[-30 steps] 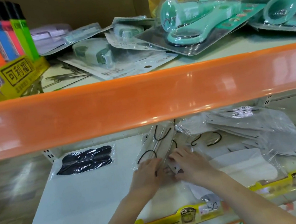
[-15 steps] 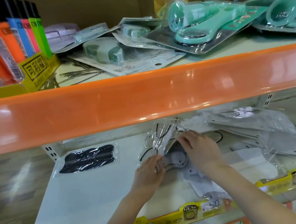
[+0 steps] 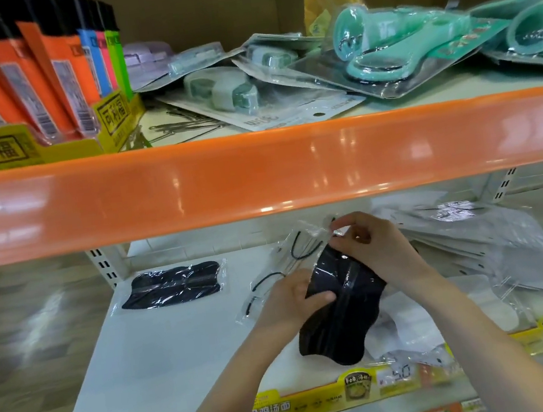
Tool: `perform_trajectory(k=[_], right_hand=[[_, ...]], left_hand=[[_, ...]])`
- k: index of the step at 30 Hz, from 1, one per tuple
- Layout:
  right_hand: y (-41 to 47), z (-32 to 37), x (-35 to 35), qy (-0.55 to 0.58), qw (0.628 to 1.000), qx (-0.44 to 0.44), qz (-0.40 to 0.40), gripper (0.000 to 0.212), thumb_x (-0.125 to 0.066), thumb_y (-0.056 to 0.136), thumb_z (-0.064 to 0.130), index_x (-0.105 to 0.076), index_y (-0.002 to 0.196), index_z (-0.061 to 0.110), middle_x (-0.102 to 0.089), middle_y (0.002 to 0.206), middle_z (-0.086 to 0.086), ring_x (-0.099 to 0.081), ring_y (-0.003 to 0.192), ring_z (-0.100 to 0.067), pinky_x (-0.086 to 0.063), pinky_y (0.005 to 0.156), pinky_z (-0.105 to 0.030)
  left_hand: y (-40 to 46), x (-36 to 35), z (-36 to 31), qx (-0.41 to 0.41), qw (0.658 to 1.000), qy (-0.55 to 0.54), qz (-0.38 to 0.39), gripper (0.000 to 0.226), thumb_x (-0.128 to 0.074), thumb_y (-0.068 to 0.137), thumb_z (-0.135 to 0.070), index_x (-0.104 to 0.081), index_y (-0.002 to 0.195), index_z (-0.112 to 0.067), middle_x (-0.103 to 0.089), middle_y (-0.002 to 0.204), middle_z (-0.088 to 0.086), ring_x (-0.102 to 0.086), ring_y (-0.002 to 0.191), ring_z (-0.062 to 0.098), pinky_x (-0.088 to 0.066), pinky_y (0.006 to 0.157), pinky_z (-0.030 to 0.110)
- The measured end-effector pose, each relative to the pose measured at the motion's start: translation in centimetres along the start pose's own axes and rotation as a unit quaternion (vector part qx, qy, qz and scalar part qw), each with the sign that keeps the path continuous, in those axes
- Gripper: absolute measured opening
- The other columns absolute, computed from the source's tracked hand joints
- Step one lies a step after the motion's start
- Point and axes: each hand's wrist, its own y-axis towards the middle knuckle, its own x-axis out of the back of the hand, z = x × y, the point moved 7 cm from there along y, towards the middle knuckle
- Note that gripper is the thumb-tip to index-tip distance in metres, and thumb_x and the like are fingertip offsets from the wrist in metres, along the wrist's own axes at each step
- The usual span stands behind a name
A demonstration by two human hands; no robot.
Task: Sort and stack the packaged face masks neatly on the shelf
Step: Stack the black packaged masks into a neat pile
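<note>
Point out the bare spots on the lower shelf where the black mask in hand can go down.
Bare white shelf lies in front of the lone wrapped black mask, left of the left hand. The right hand pinches the held black packaged mask. To the right it is crowded with a heap of clear-wrapped pale masks.

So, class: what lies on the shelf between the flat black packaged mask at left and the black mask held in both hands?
Head view: clear-wrapped masks with black ear loops, then bare white shelf.
</note>
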Motion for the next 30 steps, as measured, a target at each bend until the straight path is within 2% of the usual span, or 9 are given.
perform_trajectory(k=[3,5,8,12,16,21,26,28,30], right_hand=[[-0.2,1.2,-0.7,-0.106,0.992,0.059,-0.035,0.016,-0.066,0.088,0.025,-0.064,0.103,0.024,-0.063,0.094,0.004,-0.059,0.087,-0.010,-0.043,0.074,-0.013],[-1.2,2.8,-1.2,-0.249,0.946,0.169,-0.123,0.023,-0.058,0.090,0.027,-0.064,0.108,0.014,-0.060,0.106,-0.001,-0.057,0.099,-0.022,-0.046,0.082,-0.032],[-4.0,3.9,-3.5,-0.322,0.894,0.245,-0.192,0.033,-0.047,0.088,0.030,-0.065,0.104,0.008,-0.060,0.110,-0.009,-0.057,0.097,-0.029,-0.049,0.078,-0.038],[-7.4,1.8,-9.9,-0.373,0.890,0.254,-0.072,0.050,-0.063,0.075,0.040,-0.064,0.115,0.010,-0.059,0.122,-0.006,-0.060,0.105,-0.023,-0.052,0.087,-0.035],[-7.8,-0.4,-13.5,-0.392,0.890,0.232,-0.028,0.056,-0.073,0.063,0.020,-0.066,0.118,0.011,-0.064,0.123,-0.005,-0.066,0.101,-0.019,-0.053,0.086,-0.031],[-5.7,0.2,-14.2,-0.348,0.908,0.230,-0.028,0.065,-0.083,0.046,0.004,-0.069,0.109,0.012,-0.070,0.106,-0.002,-0.069,0.089,-0.019,-0.056,0.073,-0.028],[-4.0,1.8,-15.4,-0.333,0.909,0.252,-0.014,0.058,-0.075,0.060,0.001,-0.064,0.116,0.014,-0.069,0.110,0.000,-0.068,0.096,-0.018,-0.055,0.075,-0.030],[-3.4,2.7,-16.2,-0.327,0.906,0.268,-0.007,0.062,-0.084,0.055,0.002,-0.066,0.113,0.015,-0.070,0.108,0.002,-0.068,0.094,-0.017,-0.056,0.075,-0.029],[-3.1,3.6,-17.4,-0.323,0.902,0.288,-0.005,0.060,-0.083,0.055,0.003,-0.067,0.111,0.016,-0.070,0.106,0.003,-0.068,0.093,-0.017,-0.055,0.076,-0.028]], left_hand=[[-1.4,0.1,-0.7,0.026,0.985,-0.171,-0.024,0.014,-0.064,0.088,-0.006,-0.066,0.083,-0.020,-0.070,0.070,-0.013,-0.065,0.069,0.000,-0.047,0.064,0.013],[-1.7,1.1,-0.2,0.047,0.955,-0.266,-0.120,0.013,-0.059,0.090,-0.002,-0.065,0.088,-0.014,-0.072,0.076,-0.005,-0.067,0.072,0.011,-0.050,0.065,0.021],[-2.2,2.6,2.5,0.105,0.853,-0.447,-0.249,0.015,-0.052,0.091,0.006,-0.060,0.094,-0.006,-0.068,0.084,0.012,-0.064,0.078,0.025,-0.051,0.068,0.031],[-3.5,3.5,4.7,0.156,0.721,-0.611,-0.286,0.020,-0.041,0.090,0.007,-0.059,0.089,-0.002,-0.061,0.084,0.017,-0.059,0.076,0.027,-0.047,0.069,0.033],[-5.3,4.6,5.0,0.162,0.706,-0.623,-0.296,0.022,-0.037,0.092,0.005,-0.058,0.088,-0.001,-0.063,0.082,0.016,-0.059,0.079,0.027,-0.048,0.072,0.035],[-8.4,6.4,4.9,0.185,0.815,-0.482,-0.263,0.028,-0.039,0.099,-0.009,-0.064,0.091,0.003,-0.068,0.089,0.021,-0.068,0.077,0.025,-0.056,0.069,0.033],[-10.9,8.2,0.2,0.072,0.976,-0.085,-0.190,0.019,-0.050,0.097,-0.025,-0.066,0.089,-0.020,-0.072,0.087,-0.011,-0.064,0.080,0.000,-0.047,0.071,0.015],[-11.3,10.5,-2.0,-0.068,0.947,0.162,-0.270,0.008,-0.059,0.090,-0.027,-0.064,0.095,-0.027,-0.066,0.099,-0.019,-0.055,0.096,-0.003,-0.039,0.081,0.009],[-10.5,11.6,-1.4,-0.144,0.885,0.344,-0.280,0.031,-0.076,0.073,-0.026,-0.066,0.102,-0.020,-0.066,0.107,-0.007,-0.055,0.110,0.013,-0.042,0.094,0.023]])
